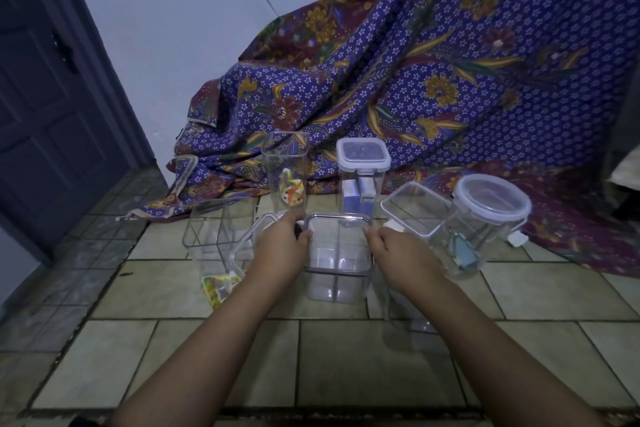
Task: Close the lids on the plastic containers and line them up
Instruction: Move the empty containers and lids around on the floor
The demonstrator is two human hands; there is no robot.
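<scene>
Both hands grip the square box (337,258) at frame centre: the left hand (282,246) is clamped on its left edge, the right hand (403,251) on its right edge, fingers at the lid (337,220) that sits on top. The box stands on the tiled floor (346,357), pale blocks inside. Just left, a lidless box (216,230) and a loose lid (247,241). Behind, a tall open jar (285,172) and a tall lidded jar (362,175). To the right, a tilted square box (417,210) and a round lidded tub (490,206). A patterned cloth (450,62) fills the upper right.
</scene>
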